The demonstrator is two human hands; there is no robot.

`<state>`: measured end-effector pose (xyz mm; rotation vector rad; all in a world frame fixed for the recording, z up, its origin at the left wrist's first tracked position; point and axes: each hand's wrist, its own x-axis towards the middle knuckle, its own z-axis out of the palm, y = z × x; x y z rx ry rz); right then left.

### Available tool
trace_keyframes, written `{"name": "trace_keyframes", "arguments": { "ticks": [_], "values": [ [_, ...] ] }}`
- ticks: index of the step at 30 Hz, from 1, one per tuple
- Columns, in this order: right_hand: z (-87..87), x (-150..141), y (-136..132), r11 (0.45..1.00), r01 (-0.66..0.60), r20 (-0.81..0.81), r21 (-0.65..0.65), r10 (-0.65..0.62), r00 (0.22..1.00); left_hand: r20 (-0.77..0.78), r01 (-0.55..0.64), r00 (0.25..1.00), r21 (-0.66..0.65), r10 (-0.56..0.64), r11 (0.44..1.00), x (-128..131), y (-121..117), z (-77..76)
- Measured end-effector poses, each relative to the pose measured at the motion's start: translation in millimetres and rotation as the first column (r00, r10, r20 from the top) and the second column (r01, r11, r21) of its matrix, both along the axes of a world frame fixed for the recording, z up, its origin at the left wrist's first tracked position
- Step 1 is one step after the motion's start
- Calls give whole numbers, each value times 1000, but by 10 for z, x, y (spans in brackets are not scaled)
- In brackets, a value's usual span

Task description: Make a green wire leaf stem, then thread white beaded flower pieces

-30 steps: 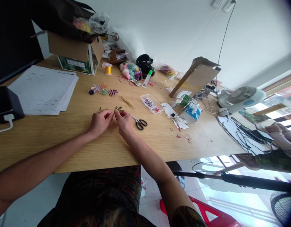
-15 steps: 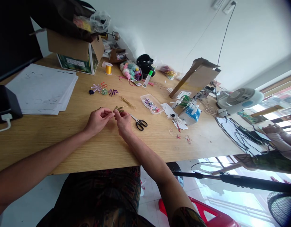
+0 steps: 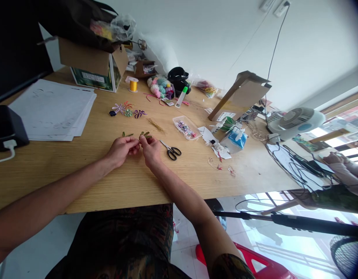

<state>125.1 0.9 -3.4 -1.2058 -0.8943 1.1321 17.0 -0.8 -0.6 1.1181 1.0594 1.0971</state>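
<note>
My left hand (image 3: 121,150) and my right hand (image 3: 151,151) are close together above the wooden table (image 3: 196,174), fingers pinched. A small green wire sprig (image 3: 145,135) sticks out of my right fingertips. Another thin green wire end (image 3: 127,134) pokes up beyond my left fingers and seems held there, though the fingers hide most of it. Just right of my right hand lie black-handled scissors (image 3: 171,152). A loose bundle of fine golden wire (image 3: 156,126) lies ahead of my hands, and small wire flowers (image 3: 128,112) lie further on.
A stack of papers (image 3: 55,109) lies to the left. Further back stand a yellow thread spool (image 3: 133,85), a cardboard box (image 3: 93,66) and a plastic tray of beads (image 3: 186,127). A tissue box (image 3: 234,140) stands right. A co-worker's hand (image 3: 332,158) shows at far right.
The green wire end at my left hand shows again after being hidden half a second ago. My hands stay close together, with only small finger movements.
</note>
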Motion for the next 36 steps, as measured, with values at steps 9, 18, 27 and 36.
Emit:
{"name": "trace_keyframes", "arguments": {
  "ticks": [9, 18, 27, 36],
  "values": [
    [8, 11, 5, 998, -12, 8, 55, 12, 1000, 19, 71, 997, 52, -72, 996, -69, 55, 0],
    [-22, 8, 12, 999, -20, -150, 40, 26, 988, -357, -92, 890, 470, 284, 878, -64, 9, -77],
    [-44, -12, 15, 999, -41, -104, 16, 42, 994, -86, -87, 991, 164, 102, 983, -6, 28, -51],
    [-97, 20, 47, 993, -102, -92, 60, 107, 990, 330, 183, 936, -168, -120, 969, -71, 71, -4]
  ]
}}
